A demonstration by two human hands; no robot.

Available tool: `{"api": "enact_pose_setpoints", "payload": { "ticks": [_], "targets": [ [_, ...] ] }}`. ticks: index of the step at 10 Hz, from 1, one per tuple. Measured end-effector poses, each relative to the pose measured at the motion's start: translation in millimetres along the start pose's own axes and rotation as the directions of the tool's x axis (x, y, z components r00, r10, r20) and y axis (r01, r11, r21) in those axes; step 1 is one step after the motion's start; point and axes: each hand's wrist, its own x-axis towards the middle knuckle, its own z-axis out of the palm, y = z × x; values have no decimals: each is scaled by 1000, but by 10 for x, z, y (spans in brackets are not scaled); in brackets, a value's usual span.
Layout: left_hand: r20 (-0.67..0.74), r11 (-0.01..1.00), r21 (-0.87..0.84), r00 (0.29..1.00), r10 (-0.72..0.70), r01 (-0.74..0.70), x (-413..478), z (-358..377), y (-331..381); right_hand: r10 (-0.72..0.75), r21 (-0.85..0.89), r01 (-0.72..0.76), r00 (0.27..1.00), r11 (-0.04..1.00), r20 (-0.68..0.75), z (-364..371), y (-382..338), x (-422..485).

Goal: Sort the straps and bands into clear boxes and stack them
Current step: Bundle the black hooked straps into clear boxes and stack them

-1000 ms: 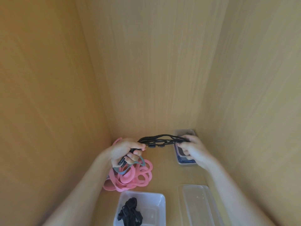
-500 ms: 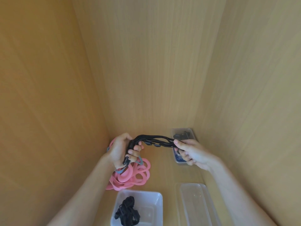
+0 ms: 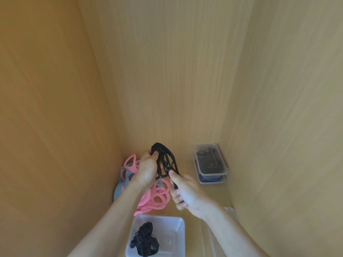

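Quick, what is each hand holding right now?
Left hand: closed, gripping the looped black webbing strap near its top.
Right hand: closed, pinching the same strap's lower end.

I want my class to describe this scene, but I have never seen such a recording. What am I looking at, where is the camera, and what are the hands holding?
No machine here: a person works with bare hands, and the camera sits on their head, looking forward and down into a wooden compartment. The left hand grips a bundle of black straps, and the right hand pinches its lower end. On the floor lie pink bands with a grey band among them. Nearest the camera, an open clear box holds another black strap. At the back right, two closed clear boxes are stacked, with dark items inside.
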Motion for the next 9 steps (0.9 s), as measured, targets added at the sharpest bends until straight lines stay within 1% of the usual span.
{"api": "enact_pose_setpoints", "payload": {
  "ticks": [1, 2, 3, 4, 5, 6, 7, 8, 9],
  "targets": [
    [-83, 999, 3, 996, 33, -32, 6, 50, 9, -49, -35, 47, 998, 998, -41, 148, 46, 32],
    [-81, 997, -76, 997, -8, 2, 4, 107, 26, -97, -67, 96, 995, 993, -9, 250, 136, 119],
    [-61, 995, -98, 998, -30, 24, -35, 157, 57, -202, -184, 195, 979, 964, -19, 288, 247, 238],
    [33, 961, -258, 995, -93, 99, -78, 166, 103, -247, -255, 255, 967, 933, 63, 210, 316, 289],
    [164, 906, -385, 979, -122, 178, -114, 148, 132, -250, -335, 273, 962, 902, 109, 136, 346, 276],
    [218, 885, -422, 969, -113, 198, -159, 158, 137, -348, -500, 338, 934, 797, 77, 44, 353, 270],
    [228, 879, -424, 965, -129, 218, -184, 174, 111, -402, -625, 332, 915, 706, 31, -40, 393, 296],
    [220, 874, -424, 963, -156, 238, -225, 236, 138, -453, -652, 344, 891, 675, 0, -136, 401, 309],
    [230, 842, -474, 959, -163, 257, -316, 305, 170, -497, -671, 383, 868, 635, 26, -224, 362, 304]
  ]
}}
